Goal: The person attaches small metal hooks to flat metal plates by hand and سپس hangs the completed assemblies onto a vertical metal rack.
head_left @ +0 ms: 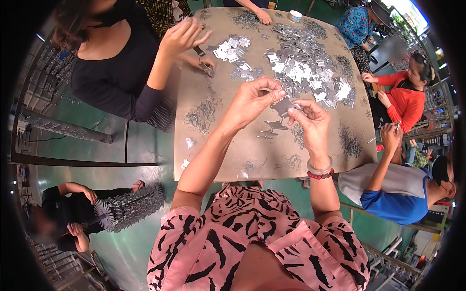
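Observation:
Above the near half of the table, my right hand grips a small grey flat metal plate by its edge between thumb and fingers. My left hand is closed in a pinch at the plate's far side. What sits in that pinch is mostly hidden; only a thin bit shows at the fingertips. Just below my hands, a few loose metal plates lie on the tabletop. Beyond them spreads a large pile of shiny metal plates.
The brown-covered table carries heaps of thin wire pieces at left and more wire pieces at right. A smaller plate pile lies far left. A white tub stands at the back. Co-workers sit around the table, one close on my left.

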Available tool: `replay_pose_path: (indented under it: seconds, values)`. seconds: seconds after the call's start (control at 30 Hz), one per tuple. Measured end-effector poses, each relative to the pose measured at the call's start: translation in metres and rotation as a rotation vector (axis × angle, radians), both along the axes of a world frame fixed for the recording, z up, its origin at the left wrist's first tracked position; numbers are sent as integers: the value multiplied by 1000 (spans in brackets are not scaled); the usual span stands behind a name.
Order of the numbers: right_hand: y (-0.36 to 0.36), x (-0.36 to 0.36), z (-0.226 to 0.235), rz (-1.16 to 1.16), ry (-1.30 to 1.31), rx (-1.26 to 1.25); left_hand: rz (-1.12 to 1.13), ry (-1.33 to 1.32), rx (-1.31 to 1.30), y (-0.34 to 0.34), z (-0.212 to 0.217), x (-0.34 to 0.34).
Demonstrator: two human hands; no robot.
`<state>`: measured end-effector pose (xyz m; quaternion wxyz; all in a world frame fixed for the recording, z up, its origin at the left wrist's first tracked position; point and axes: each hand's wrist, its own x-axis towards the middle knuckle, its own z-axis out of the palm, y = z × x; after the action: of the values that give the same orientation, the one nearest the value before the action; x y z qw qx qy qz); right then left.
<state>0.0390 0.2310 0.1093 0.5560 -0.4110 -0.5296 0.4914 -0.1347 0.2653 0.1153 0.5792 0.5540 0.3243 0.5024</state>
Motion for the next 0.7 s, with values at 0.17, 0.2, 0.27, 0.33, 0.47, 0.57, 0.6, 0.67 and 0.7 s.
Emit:
replay_pose_path:
  seconds: [0.17,0.2,0.27,0.33,0.47,0.57,0.6,0.67,0.7]
  values:
    - [1,5,-6,-25,-5,3,82,20,-88,-6,2,15]
    - [1,5,-9,-37,-11,20,134,42,-41,-9,3,18]
    - [-4,2,-18,-45,-78,50,175,70,6,-20,1,23]
    - [0,7,-21,-66,-127,83,297,-6,81,-35,-3,25]
    - [31,26,-44,135,116,62,333,-45,213,-50,2,10]
    - [100,80,-139,-152,-90,-283,315,-30,350,-42,13,8]
    - [124,92,-181,-258,-220,-272,321,8,394,-37,18,9]
    - [160,88,-242,-311,-717,-132,319,62,473,-28,20,3]
    - [171,76,-258,-391,-896,-61,315,32,482,-26,21,1]
